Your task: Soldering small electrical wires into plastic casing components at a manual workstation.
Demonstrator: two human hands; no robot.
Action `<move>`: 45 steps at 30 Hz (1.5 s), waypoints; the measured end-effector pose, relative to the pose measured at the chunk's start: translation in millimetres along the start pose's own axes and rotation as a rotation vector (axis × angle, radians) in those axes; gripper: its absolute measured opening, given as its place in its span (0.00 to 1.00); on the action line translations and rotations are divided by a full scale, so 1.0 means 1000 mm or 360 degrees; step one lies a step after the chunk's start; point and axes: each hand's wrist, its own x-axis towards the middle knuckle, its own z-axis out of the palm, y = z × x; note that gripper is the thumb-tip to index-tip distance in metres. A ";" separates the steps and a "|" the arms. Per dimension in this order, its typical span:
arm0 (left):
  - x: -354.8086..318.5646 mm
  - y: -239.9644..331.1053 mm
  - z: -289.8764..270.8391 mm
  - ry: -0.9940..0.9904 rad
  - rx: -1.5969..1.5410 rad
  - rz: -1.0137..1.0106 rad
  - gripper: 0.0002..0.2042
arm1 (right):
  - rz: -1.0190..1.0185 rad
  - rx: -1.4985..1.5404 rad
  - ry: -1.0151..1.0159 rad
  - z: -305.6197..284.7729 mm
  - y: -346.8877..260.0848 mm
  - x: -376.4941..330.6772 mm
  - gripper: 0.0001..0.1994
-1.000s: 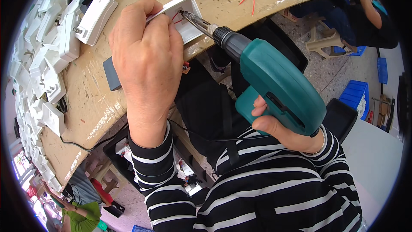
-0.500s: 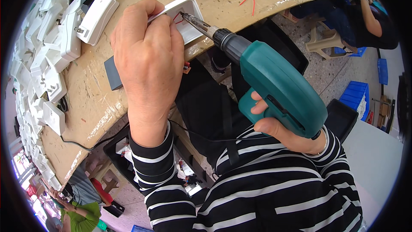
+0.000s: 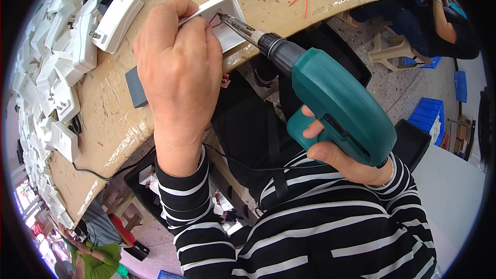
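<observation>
Two things are held: your left hand (image 3: 178,70) pinches a white casing (image 3: 226,36), your right hand (image 3: 349,165) grips a green soldering gun (image 3: 343,103), tip (image 3: 233,24) inside the casing.

Beneath my left hand (image 3: 178,67) and to either side of it curves a tan workbench (image 3: 111,116), glare whitening its edge. Beyond my right hand (image 3: 354,166), farther from me, a beige plastic stool (image 3: 385,49) stands on a speckled floor (image 3: 398,90). Right of that hand I see a blue plastic crate (image 3: 426,116) and a pale flat surface (image 3: 452,175). Far left of my left hand and nearer me, daylight glows through a window (image 3: 25,196).
</observation>
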 end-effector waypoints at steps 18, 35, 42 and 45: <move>-0.001 0.001 -0.002 -0.0019 0.0006 -0.0027 0.04 | 0.0065 0.0086 -0.0009 -0.011 -0.010 -0.016 0.25; 0.002 0.007 -0.012 0.0169 -0.0088 -0.0124 0.20 | 0.0331 0.0726 0.0106 -0.032 -0.006 -0.011 0.39; -0.003 0.001 -0.021 -0.0220 -0.0186 -0.0512 0.19 | 0.0079 0.0948 0.0306 -0.041 0.011 -0.017 0.38; -0.009 -0.004 -0.035 0.0129 -0.0220 -0.0576 0.18 | -0.0015 0.0853 0.0404 -0.054 0.026 -0.019 0.38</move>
